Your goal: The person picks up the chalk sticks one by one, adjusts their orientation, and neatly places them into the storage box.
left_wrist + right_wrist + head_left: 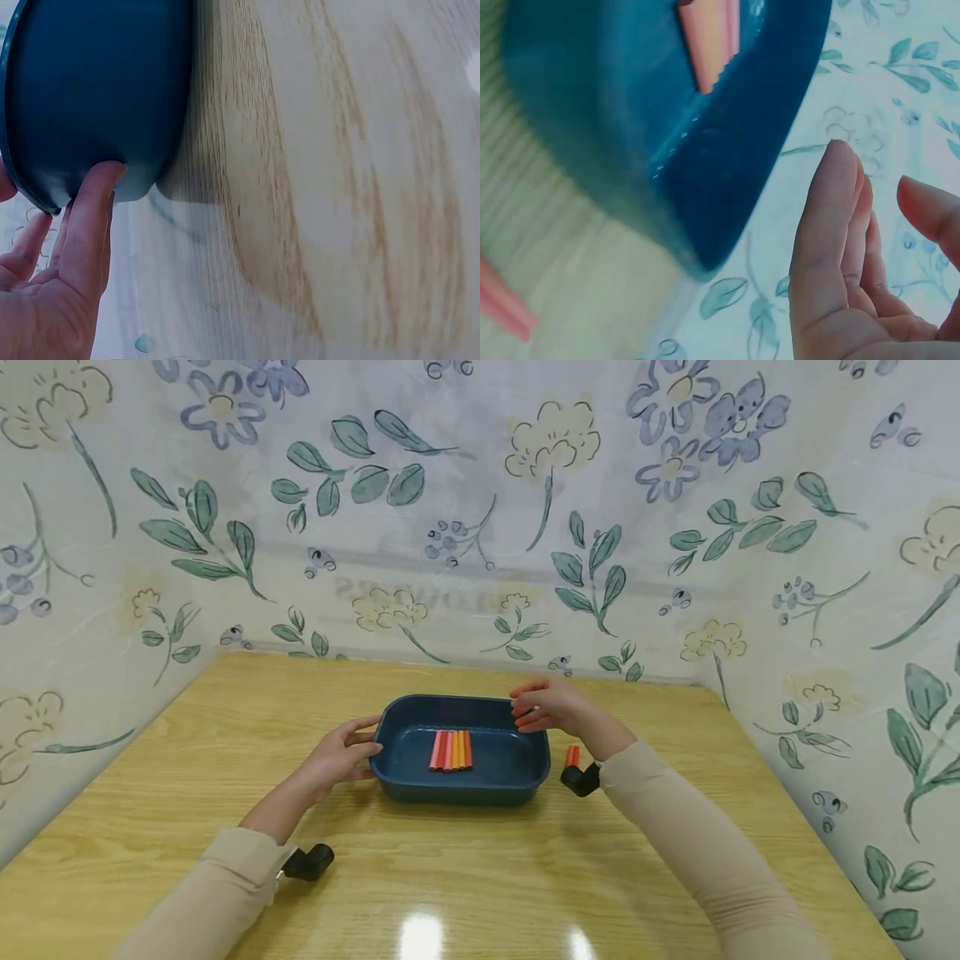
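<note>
A dark blue rectangular basin sits on the table. Inside it lies a row of several short coloured sticks, pink, red, yellow and orange, side by side. My left hand grips the basin's left end, thumb at the rim and fingers against the outer wall. Over the basin's right back corner, my right hand is raised with its fingers extended. In the right wrist view a gap shows between its thumb and fingers, holding nothing. Red-orange sticks lie on the table just right of the basin.
The wood-grain table extends around the basin on all sides. A flower-printed cloth hangs behind it and along both sides. Black wrist-worn pieces hang below both sleeves, the right one close beside the loose sticks.
</note>
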A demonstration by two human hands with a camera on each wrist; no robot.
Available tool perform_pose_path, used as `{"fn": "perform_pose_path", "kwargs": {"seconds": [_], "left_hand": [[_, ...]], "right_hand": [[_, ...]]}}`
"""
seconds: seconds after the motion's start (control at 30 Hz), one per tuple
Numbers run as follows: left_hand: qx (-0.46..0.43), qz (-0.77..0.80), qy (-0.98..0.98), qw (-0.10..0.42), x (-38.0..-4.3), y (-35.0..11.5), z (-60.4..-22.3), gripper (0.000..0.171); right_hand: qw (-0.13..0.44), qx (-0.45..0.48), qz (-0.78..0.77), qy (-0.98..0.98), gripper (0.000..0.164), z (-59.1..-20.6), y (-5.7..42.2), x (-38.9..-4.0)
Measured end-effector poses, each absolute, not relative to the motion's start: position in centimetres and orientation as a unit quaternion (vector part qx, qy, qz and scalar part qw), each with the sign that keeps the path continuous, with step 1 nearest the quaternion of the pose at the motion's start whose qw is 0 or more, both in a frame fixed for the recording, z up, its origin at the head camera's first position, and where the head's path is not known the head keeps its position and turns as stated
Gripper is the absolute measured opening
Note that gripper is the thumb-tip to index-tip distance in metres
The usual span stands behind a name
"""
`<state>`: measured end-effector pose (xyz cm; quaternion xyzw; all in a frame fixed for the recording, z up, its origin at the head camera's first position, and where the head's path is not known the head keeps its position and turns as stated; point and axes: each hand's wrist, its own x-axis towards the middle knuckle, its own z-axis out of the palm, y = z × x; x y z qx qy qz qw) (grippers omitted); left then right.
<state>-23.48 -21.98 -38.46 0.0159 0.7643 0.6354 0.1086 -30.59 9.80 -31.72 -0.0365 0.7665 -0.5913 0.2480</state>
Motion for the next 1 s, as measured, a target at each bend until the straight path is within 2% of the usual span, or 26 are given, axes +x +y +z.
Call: {"fn": "perform_pose_path", "kwargs": {"seconds": [0.43,1.0], "left_hand": [[0.011,0.633,0.767,0.106,-23.5,-22.2,-38.8,0.056],[0.013,0.636,0.764,0.108,-23.4,-21.9,-38.5,0.056]], "right_hand": [[0.188,0.017,-0.588,0.786,0.042,-35.0,14.5,-29.7],[0.173,0.075,-0.589,0.786,0.054,-38.5,16.9,-28.7]]}}
